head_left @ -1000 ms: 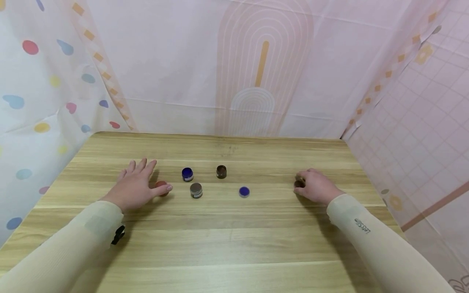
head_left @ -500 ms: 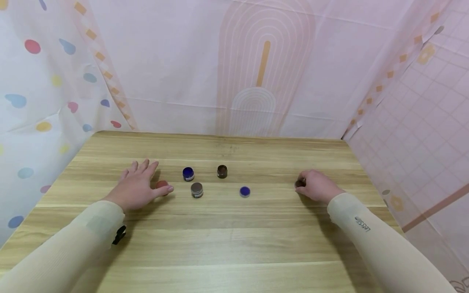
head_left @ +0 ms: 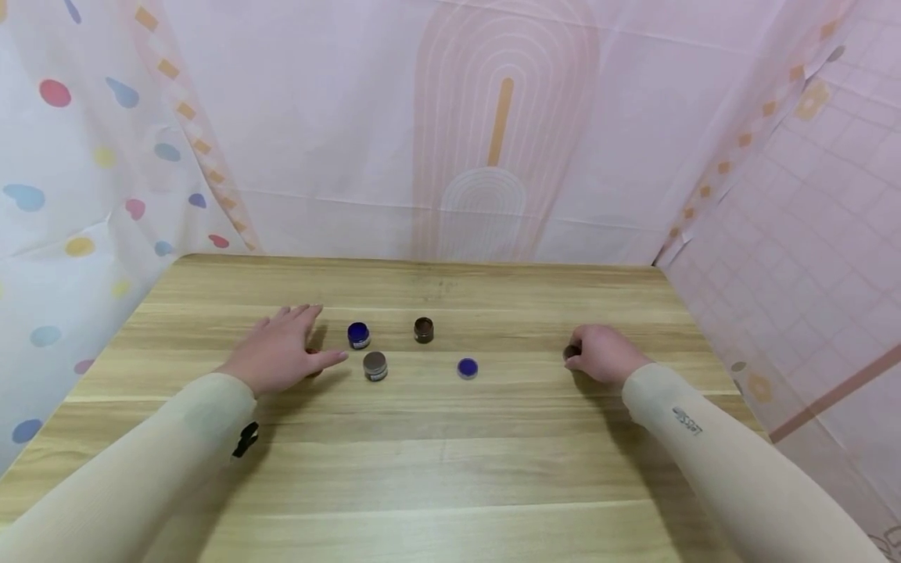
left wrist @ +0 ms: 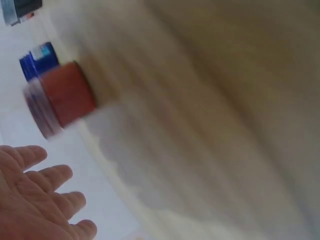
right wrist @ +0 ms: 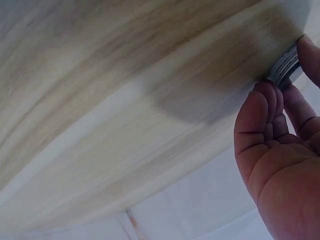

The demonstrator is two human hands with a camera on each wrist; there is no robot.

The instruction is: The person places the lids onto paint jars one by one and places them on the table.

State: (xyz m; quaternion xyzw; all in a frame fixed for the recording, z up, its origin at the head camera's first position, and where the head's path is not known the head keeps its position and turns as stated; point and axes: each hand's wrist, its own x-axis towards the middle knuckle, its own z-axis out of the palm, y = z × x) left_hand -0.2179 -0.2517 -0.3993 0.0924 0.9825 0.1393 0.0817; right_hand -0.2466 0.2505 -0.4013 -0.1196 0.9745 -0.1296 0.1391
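My left hand (head_left: 281,356) is spread over a small red jar (left wrist: 70,95), fingers extended and thumb stretched to the right. In the head view the hand hides most of that jar. The left wrist view shows the jar with a clear band at one end, apart from the visible fingers. At the right of the table, my right hand (head_left: 605,356) pinches a small round dark jar lid (head_left: 571,353) between thumb and fingers. Its ridged edge shows in the right wrist view, close to the tabletop; the hand covers the rest.
Right of my left hand stand a blue jar (head_left: 358,335) and a grey-brown-topped jar (head_left: 375,365). A dark brown jar (head_left: 424,330) is farther back, and a flat blue lid (head_left: 468,368) lies mid-table. Patterned cloths (head_left: 317,141) border the wooden table (head_left: 436,469).
My left hand has shifted right over the red jar and now hides most of it. The right hand stays at nearly the same spot, its fingers on the lid.
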